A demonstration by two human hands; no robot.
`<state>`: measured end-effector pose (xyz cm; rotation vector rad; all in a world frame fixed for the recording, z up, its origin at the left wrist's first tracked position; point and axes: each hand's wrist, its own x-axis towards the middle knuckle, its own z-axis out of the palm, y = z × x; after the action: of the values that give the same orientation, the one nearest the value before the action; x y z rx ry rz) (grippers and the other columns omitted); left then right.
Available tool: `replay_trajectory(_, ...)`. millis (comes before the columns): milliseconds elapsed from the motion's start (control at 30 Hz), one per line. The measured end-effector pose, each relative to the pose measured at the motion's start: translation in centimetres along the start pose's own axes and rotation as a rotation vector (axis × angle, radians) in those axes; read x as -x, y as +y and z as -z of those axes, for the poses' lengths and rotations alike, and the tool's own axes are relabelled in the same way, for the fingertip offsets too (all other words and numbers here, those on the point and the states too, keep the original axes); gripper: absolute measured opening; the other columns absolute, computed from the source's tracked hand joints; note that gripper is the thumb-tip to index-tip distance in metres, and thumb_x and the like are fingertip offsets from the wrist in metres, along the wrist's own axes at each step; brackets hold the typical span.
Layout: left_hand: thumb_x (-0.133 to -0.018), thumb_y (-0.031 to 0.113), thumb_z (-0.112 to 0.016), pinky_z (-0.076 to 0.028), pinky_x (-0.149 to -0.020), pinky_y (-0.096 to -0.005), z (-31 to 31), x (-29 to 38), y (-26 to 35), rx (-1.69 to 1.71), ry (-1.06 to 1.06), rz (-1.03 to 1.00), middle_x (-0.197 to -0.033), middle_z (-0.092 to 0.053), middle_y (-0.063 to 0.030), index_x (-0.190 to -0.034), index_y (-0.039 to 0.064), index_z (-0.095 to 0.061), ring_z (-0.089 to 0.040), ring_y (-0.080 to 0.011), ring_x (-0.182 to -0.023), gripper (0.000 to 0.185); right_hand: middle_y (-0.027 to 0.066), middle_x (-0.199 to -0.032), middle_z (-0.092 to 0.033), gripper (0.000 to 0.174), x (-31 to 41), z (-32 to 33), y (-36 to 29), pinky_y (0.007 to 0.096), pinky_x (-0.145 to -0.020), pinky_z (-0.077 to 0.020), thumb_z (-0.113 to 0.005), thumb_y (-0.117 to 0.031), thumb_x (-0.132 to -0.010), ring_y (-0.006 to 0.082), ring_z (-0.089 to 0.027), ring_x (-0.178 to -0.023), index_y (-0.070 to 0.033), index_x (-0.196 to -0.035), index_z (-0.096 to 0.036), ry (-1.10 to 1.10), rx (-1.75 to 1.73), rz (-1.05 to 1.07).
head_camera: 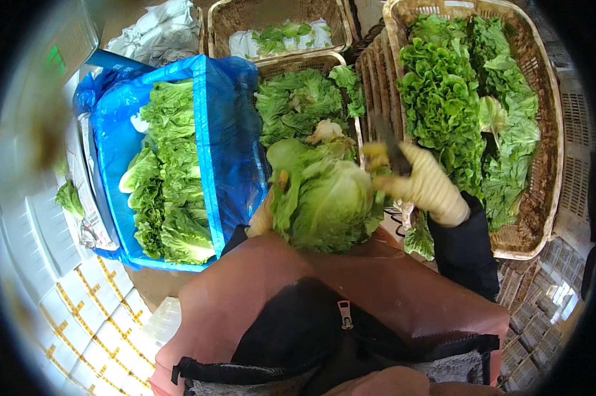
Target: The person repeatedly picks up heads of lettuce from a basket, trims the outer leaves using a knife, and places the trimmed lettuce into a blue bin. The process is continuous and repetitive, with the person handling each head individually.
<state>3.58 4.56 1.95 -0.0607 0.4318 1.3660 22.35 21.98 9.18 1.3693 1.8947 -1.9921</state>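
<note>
A leafy head of lettuce (327, 208) is in front of my chest, above the reddish-brown apron (258, 277). My left hand (261, 219), in a pale glove, holds it from the left; most of its fingers are hidden by leaves. On the other side is my right hand (424, 183), in a yellowish glove with the fingers blurred. It grips a dark-bladed knife (399, 156), whose handle is covered by the hand. The right fingers are close to the lettuce; I cannot tell whether they touch it. Beneath lie loose trimmed leaves (303, 99) in a crate.
Left stands a box lined with blue plastic (206, 163), holding rows of lettuce (172, 173). A soiled plastic crate (550, 148) of lettuce stands right. Behind are another crate (278, 7) and a white bundle (154, 29). Taped white boxes (90, 331) are at lower left.
</note>
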Motion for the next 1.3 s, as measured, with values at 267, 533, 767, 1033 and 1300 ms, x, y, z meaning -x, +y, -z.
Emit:
replay_trajectory(267,-0.099,0.053,-0.052,-0.038,-0.114,-0.0416,-0.3,-4.3,3.3,0.03,-0.038,0.219,-0.149,-0.047,-0.012,-0.149,0.006,-0.041,-0.049,-0.0251,-0.133,0.07,-0.0082,-0.066,-0.052,0.02,-2.0,1.8,1.2,0.0212,-0.048,-0.0336,-0.073,-0.015,-0.089,0.0024,-0.043,-0.053,-0.006,-0.106,-0.069,0.083,-0.147,-0.003)
replay_trajectory(533,-0.089,0.077,-0.044,-0.035,-0.116,-0.043,0.2,-2.9,5.5,0.019,-0.247,-0.01,-0.156,-0.034,-0.0181,-0.155,0.005,-0.028,-0.041,-0.0285,-0.14,0.099,0.0,-0.06,-0.058,0.054,-3.7,0.4,2.8,0.0222,-0.043,-0.0425,-0.066,-0.037,-0.094,0.0094,-0.052,-0.044,-0.002,-0.133,-0.057,0.014,-0.441,0.167)
replay_trajectory(767,-0.084,0.008,-0.074,-0.046,-0.102,-0.0364,3.7,0.3,3.7,-0.413,0.274,-0.304,-0.131,-0.06,-0.0086,-0.14,0.002,-0.047,-0.058,-0.0207,-0.118,0.063,0.001,-0.068,-0.063,0.047,-6.0,-2.8,5.3,0.0233,-0.042,-0.0397,-0.07,-0.03,-0.094,0.0089,-0.051,-0.044,0.002,-0.126,-0.062,0.12,-0.39,0.223)
replay_trajectory(1033,-0.074,-0.001,-0.083,-0.047,-0.1,-0.0314,1.9,2.6,6.1,-0.705,0.211,-0.526,-0.124,-0.063,-0.0043,-0.137,0.002,-0.052,-0.057,-0.0131,-0.112,0.071,0.001,-0.092,-0.07,0.074,-3.8,-1.8,2.1,0.0183,-0.056,-0.0437,-0.083,-0.034,-0.082,0.0055,-0.058,-0.062,-0.002,-0.141,-0.052,0.172,-0.102,0.25)
replay_trajectory(1300,-0.08,0.001,-0.079,-0.047,-0.1,-0.0323,5.7,7.0,7.2,-0.506,0.278,-0.324,-0.124,-0.064,-0.0043,-0.137,0.004,-0.054,-0.059,-0.0142,-0.113,0.062,0.0039,-0.059,-0.062,0.075,-6.1,-7.8,1.9,0.0231,-0.041,-0.0424,-0.081,-0.059,-0.074,0.0111,-0.058,-0.045,0.001,-0.114,-0.062,-0.243,-0.155,-0.009)
